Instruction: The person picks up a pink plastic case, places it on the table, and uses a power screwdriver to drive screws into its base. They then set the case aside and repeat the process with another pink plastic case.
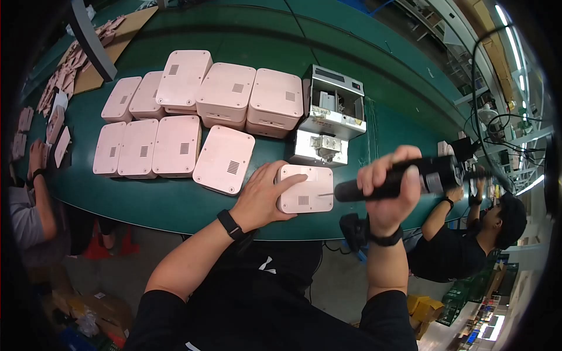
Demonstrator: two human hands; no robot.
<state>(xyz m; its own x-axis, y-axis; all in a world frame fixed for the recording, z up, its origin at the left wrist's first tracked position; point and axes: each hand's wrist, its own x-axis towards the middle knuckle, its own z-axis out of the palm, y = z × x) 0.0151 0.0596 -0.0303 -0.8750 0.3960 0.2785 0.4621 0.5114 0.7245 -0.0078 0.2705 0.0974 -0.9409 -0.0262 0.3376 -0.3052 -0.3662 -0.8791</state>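
Note:
A pale pink plastic case point(317, 181) lies on the green worktable near its front edge, its slotted vent face up. My left hand point(257, 196) holds it by its left side, with the thumb across its top and the other fingers around the edge. My right hand point(391, 190) is closed around a black electric screwdriver point(438, 174), held nearly level over the table. Its thin bit points left, over the right part of the case; whether the tip touches a screw hole I cannot tell. Just left of my left hand lies another pink case point(225, 159), flat on the table.
Several more pink cases point(175, 146) stand in rows and stacks at the left and back. A silver screw feeder point(335, 105) stands behind the held case. Pink parts point(76, 64) lie on cardboard at the far left. Co-workers sit at the left and right point(462, 245).

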